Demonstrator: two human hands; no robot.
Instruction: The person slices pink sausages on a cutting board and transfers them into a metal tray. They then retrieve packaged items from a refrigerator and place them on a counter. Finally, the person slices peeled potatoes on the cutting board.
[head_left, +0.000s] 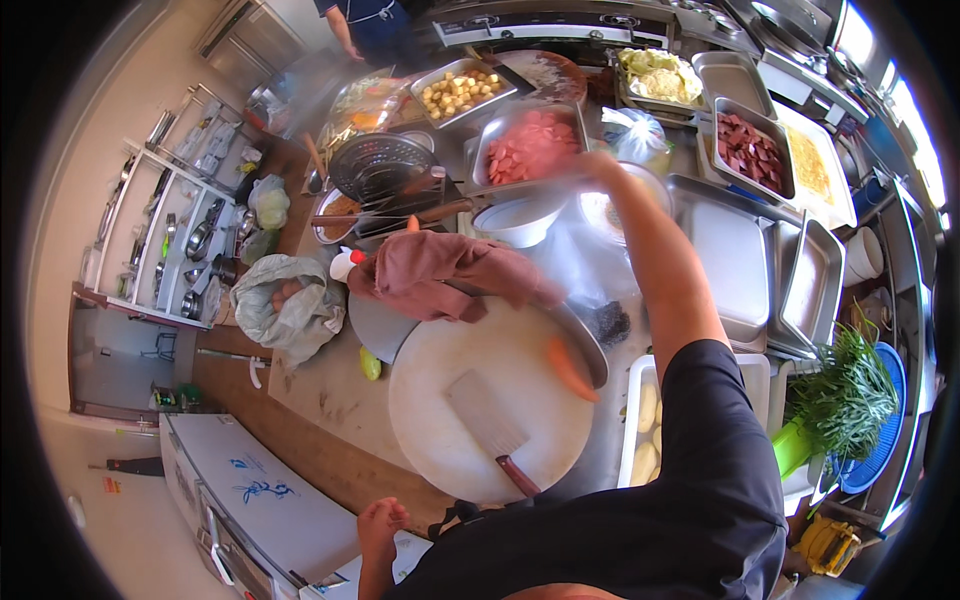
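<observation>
My right arm reaches across the table, and my right hand (585, 171) is a blur at the near right corner of a steel tray (477, 161) of pink sliced meat (526, 150); its fingers cannot be made out. My left hand (382, 517) hangs low before my body, loosely curled with nothing visible in it. Between them lies a round white cutting board (427, 420). A cleaver (484, 412) rests on it, its brown handle towards me. One carrot (570, 369) lies at the board's right side. A reddish-brown cloth (450, 266) covers part of the far edge.
White bowls (517, 225) and a perforated strainer (382, 169) stand beyond the cloth. Diced-food (461, 94) and dark red meat (750, 154) trays flank the back. Peeled potatoes (645, 450) sit in a white tray at right. A plastic bag (289, 311) stands left. Another person (371, 26) stands far off.
</observation>
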